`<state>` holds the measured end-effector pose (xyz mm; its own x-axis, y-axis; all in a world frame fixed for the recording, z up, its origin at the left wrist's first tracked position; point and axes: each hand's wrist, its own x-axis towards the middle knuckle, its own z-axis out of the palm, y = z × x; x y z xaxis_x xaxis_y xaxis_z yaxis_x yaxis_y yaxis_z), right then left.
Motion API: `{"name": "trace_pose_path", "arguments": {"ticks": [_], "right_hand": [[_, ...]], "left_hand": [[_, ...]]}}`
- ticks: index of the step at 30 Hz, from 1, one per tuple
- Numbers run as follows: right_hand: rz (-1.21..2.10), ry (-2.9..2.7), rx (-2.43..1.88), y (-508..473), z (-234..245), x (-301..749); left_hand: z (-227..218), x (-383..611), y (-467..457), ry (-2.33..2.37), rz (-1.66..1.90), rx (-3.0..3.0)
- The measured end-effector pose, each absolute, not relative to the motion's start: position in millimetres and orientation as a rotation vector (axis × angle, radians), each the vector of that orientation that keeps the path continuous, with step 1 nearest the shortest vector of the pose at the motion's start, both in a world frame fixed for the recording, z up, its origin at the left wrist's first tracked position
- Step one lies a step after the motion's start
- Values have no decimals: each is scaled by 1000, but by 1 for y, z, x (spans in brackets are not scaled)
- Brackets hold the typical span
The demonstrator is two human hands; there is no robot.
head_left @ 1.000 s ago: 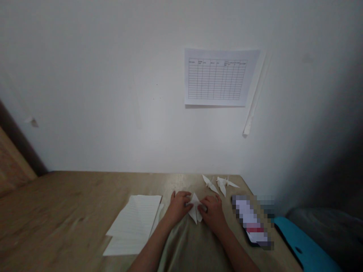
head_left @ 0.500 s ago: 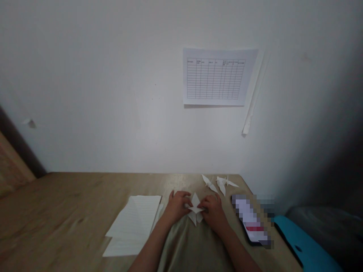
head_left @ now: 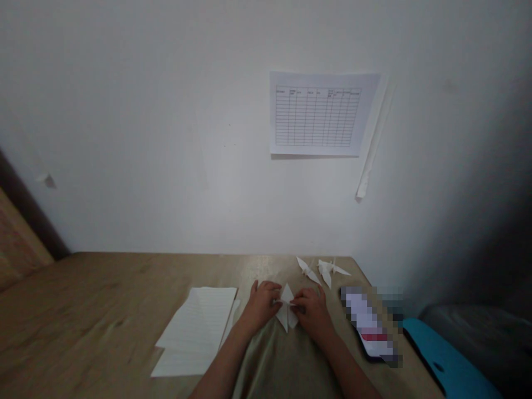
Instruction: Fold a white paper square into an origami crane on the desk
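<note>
Between my two hands, near the table's front edge, is a white folded paper (head_left: 287, 317) with a pointed top and two points toward me. My left hand (head_left: 264, 302) pinches its left side, fingers bent. On the opposite side my right hand (head_left: 311, 307) pinches the paper with thumb and forefinger. Fingertips cover part of the folds at the middle. Beyond my right hand lie folded paper cranes, one (head_left: 308, 270) on the left and more white folded paper (head_left: 326, 271) beside it.
Lined paper sheets (head_left: 199, 318) lie stacked left of my left arm. A phone (head_left: 368, 327), its screen blurred out, rests at the right. Past the table (head_left: 103, 310) edge is a blue object (head_left: 449, 354). A printed table sheet (head_left: 320, 113) hangs on the wall.
The flap across the paper's middle was spread wide between my fingers; now it looks narrower and drawn in. Both hands stay on the paper in nearly the same place.
</note>
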<state>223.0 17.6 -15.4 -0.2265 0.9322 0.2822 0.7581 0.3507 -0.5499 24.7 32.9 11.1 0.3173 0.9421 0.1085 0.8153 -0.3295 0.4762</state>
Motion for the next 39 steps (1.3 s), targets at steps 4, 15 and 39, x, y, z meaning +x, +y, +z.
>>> {"name": "trace_pose_path", "arguments": {"ticks": [4,15,39], "right_hand": [[340,-2053,-1541,19,-16,220],[199,-1984,-1808,20,-16,207],[165,-1841,-1918,26,-19,209]], "left_hand": [[8,28,33,1572,548,2322],[10,43,29,1807,543,2183],[10,56,28,1986,610,1992]]}}
